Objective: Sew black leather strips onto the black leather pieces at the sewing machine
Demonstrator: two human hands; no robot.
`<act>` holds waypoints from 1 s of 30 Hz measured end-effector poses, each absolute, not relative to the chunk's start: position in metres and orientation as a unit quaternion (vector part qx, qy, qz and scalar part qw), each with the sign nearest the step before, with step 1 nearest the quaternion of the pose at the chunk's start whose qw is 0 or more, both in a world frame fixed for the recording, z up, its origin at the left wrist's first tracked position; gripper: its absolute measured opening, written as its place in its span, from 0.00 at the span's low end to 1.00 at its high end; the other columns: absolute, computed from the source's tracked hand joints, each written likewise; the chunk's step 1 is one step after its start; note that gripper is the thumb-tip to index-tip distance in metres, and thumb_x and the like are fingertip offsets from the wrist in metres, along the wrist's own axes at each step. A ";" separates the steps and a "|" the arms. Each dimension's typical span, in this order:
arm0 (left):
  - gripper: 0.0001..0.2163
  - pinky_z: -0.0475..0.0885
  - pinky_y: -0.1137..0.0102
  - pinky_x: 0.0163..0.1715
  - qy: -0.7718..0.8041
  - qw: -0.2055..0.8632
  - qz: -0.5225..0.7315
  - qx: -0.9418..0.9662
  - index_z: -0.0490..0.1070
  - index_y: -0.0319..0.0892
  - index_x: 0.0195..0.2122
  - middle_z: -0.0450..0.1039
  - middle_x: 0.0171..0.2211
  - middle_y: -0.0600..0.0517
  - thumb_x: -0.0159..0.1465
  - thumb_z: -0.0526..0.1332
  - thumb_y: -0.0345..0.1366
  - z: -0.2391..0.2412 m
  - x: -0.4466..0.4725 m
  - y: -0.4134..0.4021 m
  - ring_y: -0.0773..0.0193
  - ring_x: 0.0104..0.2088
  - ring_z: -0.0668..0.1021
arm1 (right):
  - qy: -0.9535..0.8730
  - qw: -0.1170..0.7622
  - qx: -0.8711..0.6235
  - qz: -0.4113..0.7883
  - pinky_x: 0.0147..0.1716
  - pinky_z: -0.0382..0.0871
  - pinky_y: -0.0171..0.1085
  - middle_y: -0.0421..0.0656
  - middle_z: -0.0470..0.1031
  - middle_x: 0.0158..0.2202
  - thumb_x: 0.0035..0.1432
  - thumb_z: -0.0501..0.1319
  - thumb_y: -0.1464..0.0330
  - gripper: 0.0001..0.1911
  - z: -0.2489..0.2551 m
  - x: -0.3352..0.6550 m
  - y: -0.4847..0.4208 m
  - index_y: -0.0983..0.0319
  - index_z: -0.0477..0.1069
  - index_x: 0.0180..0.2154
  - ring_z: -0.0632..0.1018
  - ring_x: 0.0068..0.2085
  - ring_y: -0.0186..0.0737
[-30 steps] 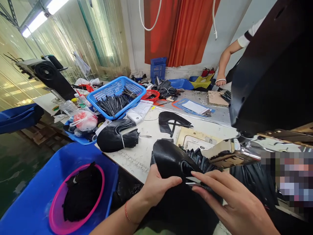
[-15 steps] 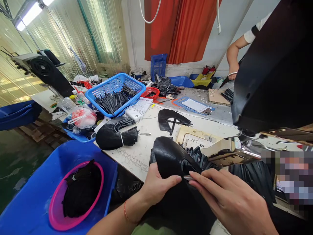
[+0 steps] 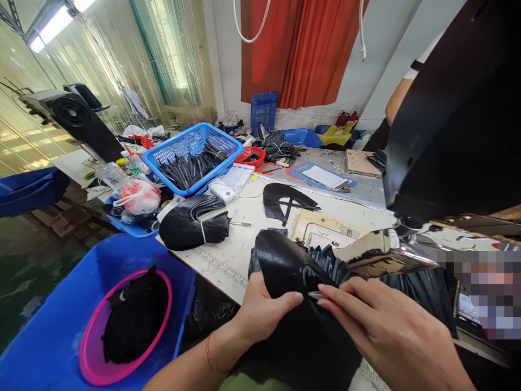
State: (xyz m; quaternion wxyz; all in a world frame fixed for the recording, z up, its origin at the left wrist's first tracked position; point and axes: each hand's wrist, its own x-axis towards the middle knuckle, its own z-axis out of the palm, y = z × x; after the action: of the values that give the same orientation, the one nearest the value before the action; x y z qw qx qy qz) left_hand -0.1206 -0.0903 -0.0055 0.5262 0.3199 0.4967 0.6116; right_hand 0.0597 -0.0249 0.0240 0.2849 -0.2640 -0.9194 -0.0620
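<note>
My left hand [image 3: 260,312] is closed on a curved black leather shoe upper [image 3: 280,255], its thumb pressed on top and its other fingers hidden beneath. In my right hand [image 3: 391,320] a small pointed metal tool [image 3: 315,295] is pinched between thumb and fingers, most of it hidden. Its bright tip touches or nearly touches the leather by my left thumb. Behind the upper lies a row of folded black leather pieces [image 3: 329,263], beside the sewing machine [image 3: 374,252].
A bundled stack of curved black pieces [image 3: 191,222] and a loose curved piece [image 3: 280,201] lie on the white table [image 3: 244,228]. A blue basket [image 3: 203,130] holds black strips. Below left, a blue tub [image 3: 44,336] contains a pink basin [image 3: 85,358]. Another person's arm [image 3: 396,103] is partly hidden.
The metal tip has shifted very slightly by my left thumb, and both hands keep their hold. The other person's forearm and hand have moved out of sight behind the dark machine part.
</note>
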 end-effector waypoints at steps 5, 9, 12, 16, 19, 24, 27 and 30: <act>0.15 0.74 0.61 0.45 0.492 0.533 0.606 0.326 0.77 0.34 0.42 0.80 0.41 0.43 0.53 0.70 0.32 -0.004 -0.121 -0.091 0.51 0.42 0.80 | -0.925 0.284 -0.250 -0.040 0.31 0.57 0.38 0.38 0.70 0.27 0.70 0.51 0.64 0.15 0.022 0.056 -0.023 0.58 0.76 0.38 0.69 0.27 0.35; 0.13 0.74 0.63 0.45 0.500 0.526 0.595 0.345 0.77 0.35 0.42 0.81 0.41 0.45 0.54 0.69 0.31 -0.004 -0.123 -0.091 0.52 0.42 0.80 | -0.932 0.269 -0.239 -0.032 0.31 0.57 0.38 0.38 0.69 0.27 0.70 0.51 0.64 0.16 0.023 0.054 -0.020 0.58 0.75 0.37 0.69 0.28 0.35; 0.13 0.74 0.64 0.44 0.510 0.519 0.586 0.358 0.78 0.36 0.41 0.81 0.41 0.46 0.54 0.68 0.30 -0.008 -0.124 -0.090 0.53 0.42 0.80 | -0.933 0.268 -0.234 -0.055 0.30 0.55 0.39 0.39 0.68 0.25 0.71 0.50 0.64 0.18 0.023 0.051 -0.018 0.59 0.75 0.34 0.69 0.27 0.36; 0.13 0.74 0.64 0.44 0.514 0.515 0.582 0.363 0.78 0.36 0.41 0.81 0.41 0.46 0.53 0.69 0.29 -0.010 -0.125 -0.090 0.53 0.42 0.80 | -0.936 0.264 -0.225 -0.062 0.28 0.55 0.39 0.39 0.68 0.25 0.71 0.48 0.63 0.19 0.020 0.047 -0.016 0.58 0.74 0.33 0.70 0.27 0.36; 0.13 0.74 0.64 0.45 0.511 0.522 0.581 0.359 0.78 0.36 0.40 0.81 0.40 0.46 0.53 0.69 0.30 -0.008 -0.124 -0.091 0.53 0.41 0.80 | -0.936 0.267 -0.220 -0.058 0.26 0.57 0.38 0.38 0.70 0.24 0.71 0.49 0.63 0.19 0.018 0.049 -0.016 0.58 0.74 0.33 0.71 0.25 0.36; 0.14 0.74 0.62 0.45 0.495 0.532 0.609 0.317 0.78 0.35 0.39 0.81 0.39 0.45 0.52 0.71 0.33 -0.007 -0.123 -0.091 0.53 0.40 0.80 | -0.915 0.298 -0.270 0.044 0.23 0.66 0.34 0.39 0.76 0.29 0.67 0.55 0.56 0.14 0.013 0.062 -0.014 0.56 0.75 0.39 0.77 0.27 0.36; 0.16 0.74 0.61 0.45 0.484 0.545 0.617 0.296 0.77 0.35 0.40 0.81 0.39 0.44 0.51 0.72 0.36 -0.011 -0.125 -0.091 0.53 0.40 0.80 | -0.864 0.295 -0.334 0.235 0.27 0.73 0.32 0.41 0.81 0.37 0.59 0.63 0.52 0.22 0.007 0.062 -0.018 0.57 0.72 0.51 0.81 0.34 0.40; 0.17 0.75 0.62 0.42 0.501 0.554 0.595 0.296 0.77 0.35 0.42 0.81 0.39 0.44 0.53 0.71 0.38 -0.012 -0.127 -0.093 0.54 0.38 0.80 | -0.810 0.215 -0.378 0.392 0.27 0.72 0.32 0.38 0.79 0.26 0.63 0.59 0.60 0.12 0.007 0.055 -0.028 0.60 0.76 0.37 0.79 0.28 0.38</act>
State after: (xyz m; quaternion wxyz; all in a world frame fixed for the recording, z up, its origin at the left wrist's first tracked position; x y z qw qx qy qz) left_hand -0.1268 -0.0928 -0.0124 0.5544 0.2959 0.5010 0.5951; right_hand 0.0546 -0.0275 0.0069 0.2151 -0.3784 -0.8104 0.3921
